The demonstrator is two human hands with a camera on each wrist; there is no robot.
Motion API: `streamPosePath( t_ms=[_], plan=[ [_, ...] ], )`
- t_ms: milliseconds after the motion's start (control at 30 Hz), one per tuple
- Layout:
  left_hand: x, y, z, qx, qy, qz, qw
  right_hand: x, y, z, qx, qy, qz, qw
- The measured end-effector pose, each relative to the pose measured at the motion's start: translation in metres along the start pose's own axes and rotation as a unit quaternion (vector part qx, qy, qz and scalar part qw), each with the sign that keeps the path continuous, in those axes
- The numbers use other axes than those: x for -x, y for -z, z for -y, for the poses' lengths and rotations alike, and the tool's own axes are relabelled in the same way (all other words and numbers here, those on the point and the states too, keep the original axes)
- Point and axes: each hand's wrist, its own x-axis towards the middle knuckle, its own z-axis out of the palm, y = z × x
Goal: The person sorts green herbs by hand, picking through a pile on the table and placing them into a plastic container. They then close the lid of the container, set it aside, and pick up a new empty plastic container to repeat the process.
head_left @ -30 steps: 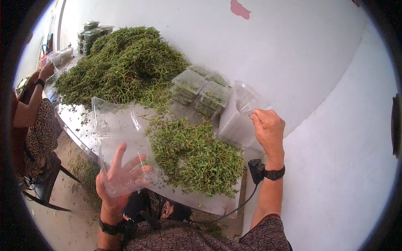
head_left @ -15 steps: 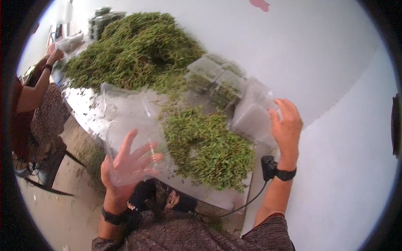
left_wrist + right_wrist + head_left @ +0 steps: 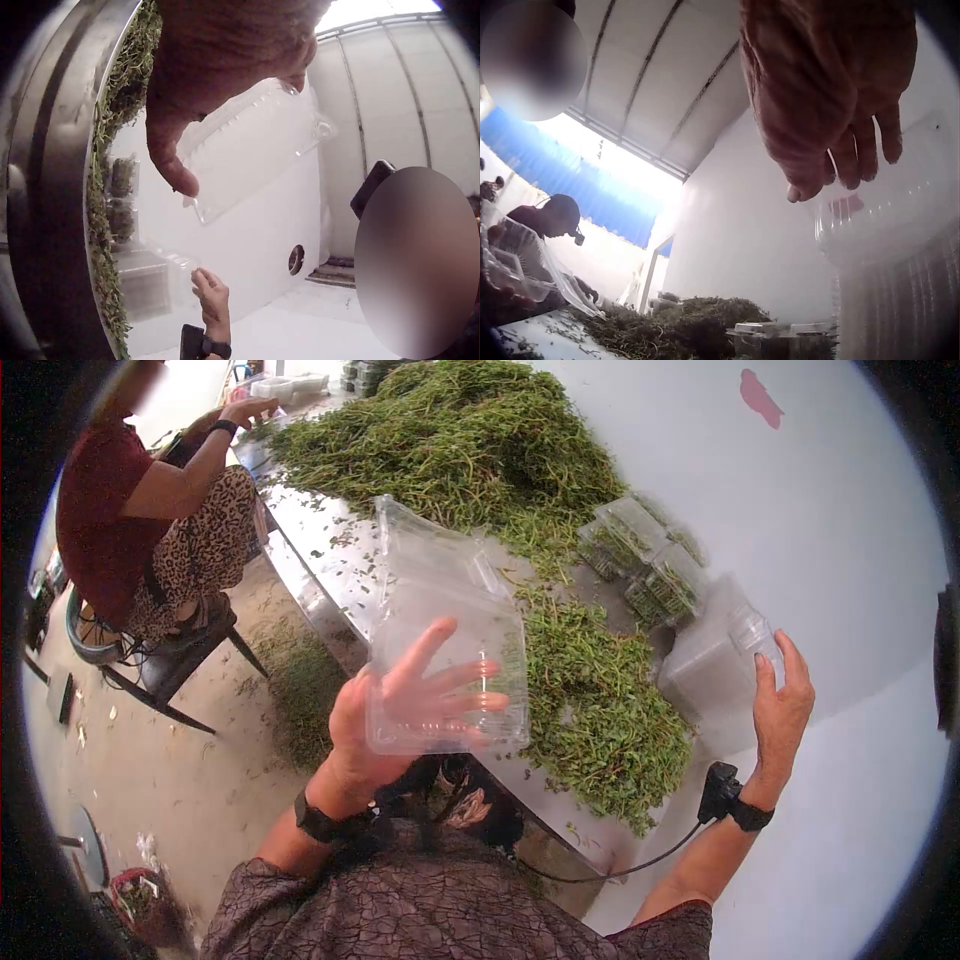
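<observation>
An empty clear clamshell box [image 3: 440,595], its lid swung up, lies over the upturned palm of my left hand [image 3: 385,705]. The spread, straight fingers show through the plastic in the head view. From the left wrist view, the thumb [image 3: 174,166] comes right at a corner of the box. My right hand [image 3: 783,710] is at a tall stack of nested clear boxes [image 3: 700,670], thumb and fingers apart at its upper edge. The fingers [image 3: 866,154] hang straight in front of the uppermost plastic. A small heap of green sprigs [image 3: 600,710] lies between the hands.
A large heap of sprigs [image 3: 470,445] covers the far part of the metal table [image 3: 315,545]. Filled, lidded boxes [image 3: 665,582] stand before the stack, along the white wall [image 3: 860,660]. Another person [image 3: 150,510] sits by the left edge. A cable [image 3: 620,877] runs from my right wrist.
The head view has swung left, so everything sits further right. My right hand's curled fingers have opened beside the stack. The left hand keeps the same box on its palm.
</observation>
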Motion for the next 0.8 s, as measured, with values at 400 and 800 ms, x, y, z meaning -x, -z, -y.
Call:
streamPosePath(
  t_ms=[400, 800],
  plan=[
    [0.003, -0.007, -0.004, 0.027, -0.008, -0.035, 0.999, -0.002, -0.003, -0.002, -0.002, -0.044, 0.005, 0.999],
    [0.005, -0.013, -0.006, -0.026, -0.045, -0.041, 0.998, 0.023, 0.03, 0.071, -0.103, 0.115, 0.01, 0.988]
  ],
)
